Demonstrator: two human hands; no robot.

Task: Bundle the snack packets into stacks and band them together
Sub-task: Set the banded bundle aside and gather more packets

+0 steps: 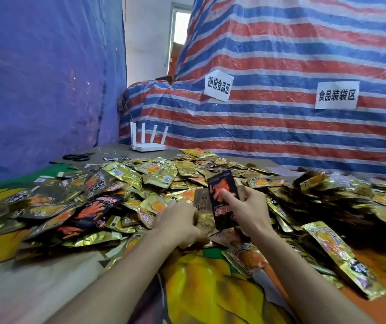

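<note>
In the head view, the person's right hand (pixel 249 208) holds a black snack packet with orange-red print (pixel 220 182) upright above the heap. The thumb lies across its front and the fingers curl behind it. A few tan and gold packets (pixel 201 201) stand pressed against its back as a thin stack. The left hand (pixel 178 224) lies palm down just left of that stack, fingers bent toward its lower edge. It is blurred, so whether it pinches anything cannot be told. Both hands sit at the near edge of a wide heap of gold foil snack packets (pixel 159 174), which spreads over most of the surface (pixel 12 288). A cloth printed in yellow, green and orange (pixel 201 284) covers part of that surface. A second black packet (pixel 93 208) lies flat in the heap to the left. A long gold packet (pixel 343 258) lies apart on the cloth to the right. At the far edge stand a white router with four antennas (pixel 148 146) and, left of it, a pair of black scissors (pixel 78 157). Behind hangs a red, blue and white striped tarpaulin (pixel 292 54) bearing two white paper signs (pixel 218 85), and a blue tarpaulin (pixel 47 78) closes the left side.
</note>
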